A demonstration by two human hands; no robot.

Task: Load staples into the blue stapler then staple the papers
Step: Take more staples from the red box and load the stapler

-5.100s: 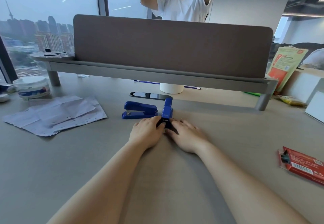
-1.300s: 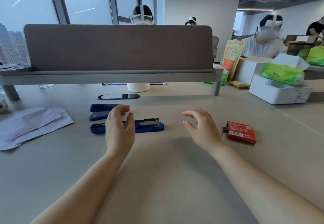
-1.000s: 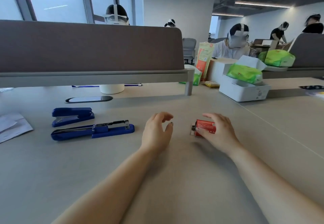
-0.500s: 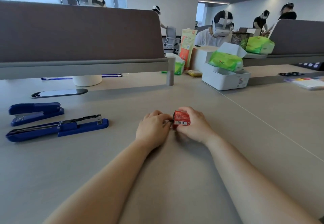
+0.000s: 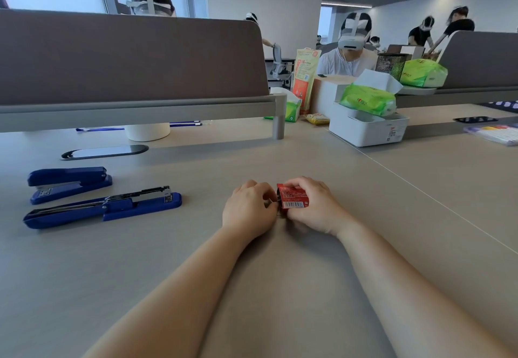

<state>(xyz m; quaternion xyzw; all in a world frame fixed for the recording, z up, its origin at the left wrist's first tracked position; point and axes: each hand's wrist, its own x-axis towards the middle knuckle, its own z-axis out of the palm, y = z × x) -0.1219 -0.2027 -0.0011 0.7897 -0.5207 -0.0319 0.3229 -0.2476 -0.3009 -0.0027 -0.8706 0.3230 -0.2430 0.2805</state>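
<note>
While right grip (image 5: 316, 209) holds staple box (image 5: 293, 198), opened stapler (image 5: 112, 206) lies left.

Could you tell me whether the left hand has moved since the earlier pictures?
Yes. The left hand has moved right, away from the opened blue stapler it hovered over, to the end of the red staple box that the right hand grips.

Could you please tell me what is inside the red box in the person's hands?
Its contents do not show. The right hand grips the red box, and the left hand covers the end facing it, so any staples inside are hidden.
</note>
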